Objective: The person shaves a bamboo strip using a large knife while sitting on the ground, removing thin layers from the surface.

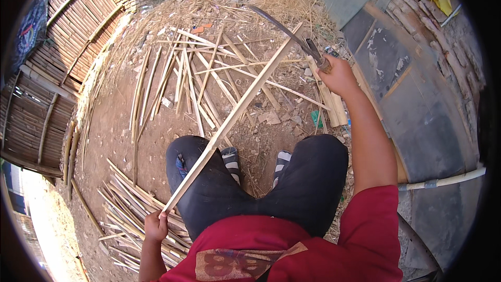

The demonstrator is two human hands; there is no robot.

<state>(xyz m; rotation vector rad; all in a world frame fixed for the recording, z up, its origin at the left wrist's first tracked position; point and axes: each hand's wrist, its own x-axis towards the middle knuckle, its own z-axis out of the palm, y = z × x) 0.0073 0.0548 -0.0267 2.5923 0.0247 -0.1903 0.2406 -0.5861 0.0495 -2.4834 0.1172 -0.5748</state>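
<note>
My left hand (156, 226) is closed round the near end of a long split bamboo strip (236, 113). The strip slants up to the right across my left thigh, and its far end rises beside the blade. My right hand (338, 75) grips the handle of a machete (279, 24), a dark, curved blade pointing up and to the left. That blade crosses the strip close to its far end; whether the edge touches it, I cannot tell. Below my right hand, a wider bamboo piece (334, 105) lies on the ground.
Loose bamboo strips (195, 81) lie scattered on the dirt ahead. A pile of strips (136, 214) rests by my left side. Bamboo slat panels (78, 26) stand at the left. Dark boards (417, 109) and a pale pole (443, 179) are at the right.
</note>
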